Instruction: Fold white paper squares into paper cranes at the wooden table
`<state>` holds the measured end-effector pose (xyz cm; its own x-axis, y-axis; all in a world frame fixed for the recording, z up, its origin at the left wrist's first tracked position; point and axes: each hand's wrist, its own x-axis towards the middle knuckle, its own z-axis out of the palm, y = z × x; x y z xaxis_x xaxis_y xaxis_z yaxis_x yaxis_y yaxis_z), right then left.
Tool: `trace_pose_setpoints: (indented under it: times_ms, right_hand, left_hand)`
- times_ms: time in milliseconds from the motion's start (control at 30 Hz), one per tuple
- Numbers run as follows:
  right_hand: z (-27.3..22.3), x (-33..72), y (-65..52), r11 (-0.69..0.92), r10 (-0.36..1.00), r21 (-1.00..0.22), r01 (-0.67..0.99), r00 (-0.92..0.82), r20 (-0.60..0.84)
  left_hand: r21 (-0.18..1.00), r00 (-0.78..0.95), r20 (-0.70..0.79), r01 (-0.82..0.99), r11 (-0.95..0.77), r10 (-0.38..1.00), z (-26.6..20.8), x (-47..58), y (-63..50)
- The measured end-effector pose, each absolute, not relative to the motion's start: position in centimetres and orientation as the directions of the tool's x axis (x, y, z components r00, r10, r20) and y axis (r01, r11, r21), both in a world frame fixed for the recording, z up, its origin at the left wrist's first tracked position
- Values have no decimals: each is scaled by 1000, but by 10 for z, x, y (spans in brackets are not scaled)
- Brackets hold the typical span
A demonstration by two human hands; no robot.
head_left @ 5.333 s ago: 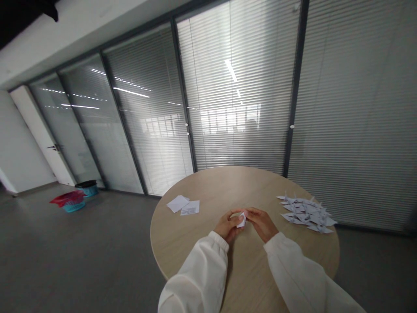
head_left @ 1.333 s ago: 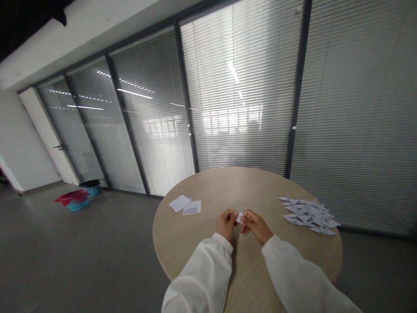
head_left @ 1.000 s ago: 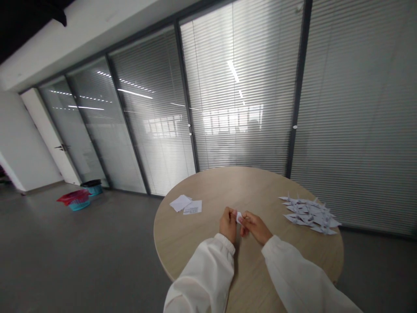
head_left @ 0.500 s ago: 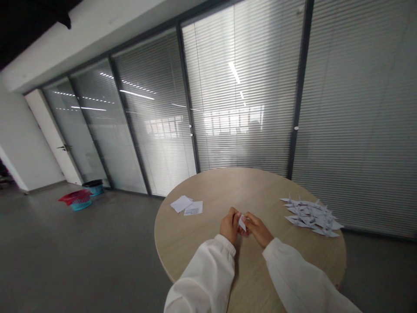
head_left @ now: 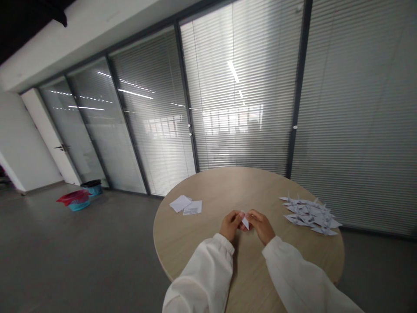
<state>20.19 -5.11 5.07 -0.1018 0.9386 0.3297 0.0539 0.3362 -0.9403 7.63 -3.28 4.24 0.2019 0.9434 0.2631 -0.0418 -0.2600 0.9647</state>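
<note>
A small piece of folded white paper point(head_left: 245, 222), pointed at its lower end, is pinched between my two hands above the round table. My left hand point(head_left: 231, 224) closes on its left side, thumb on top. From the right, my right hand point(head_left: 261, 226) grips its upper edge with bent fingers. The fingers cover part of the paper, so its full shape is hidden. Both hands are close together, with white sleeves at the wrists.
On the round wooden table point(head_left: 241, 182), a few white paper sheets point(head_left: 192, 208) lie at the left. A pile of folded paper cranes point(head_left: 311, 213) sits at the right. Two blue baskets, one with a red liner point(head_left: 76, 199), one with a black liner point(head_left: 92, 184), stand on the floor.
The folded paper has turned slightly and shows more of its pointed end between my hands. My fingers have shifted their grip a little. The sheets and the pile stay in place.
</note>
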Motion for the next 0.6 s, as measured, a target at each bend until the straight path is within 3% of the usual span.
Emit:
trace_pose_setpoints:
  times_ms: [200, 433, 600]
  right_hand:
    - [49, 202, -50, 282, 955, -958, 45, -106, 276]
    - [41, 200, -44, 207, 950, -978, -15, -235, 205]
    - [38, 200, -43, 183, 929, -983, -31, -322, 183]
  left_hand:
    - [967, 246, 252, -38, -251, 936, 43, 73, -32]
    - [932, -8, 354, 85, -352, 935, 39, 68, -26]
    - [948, 23, 317, -25, -317, 948, 36, 70, -23]
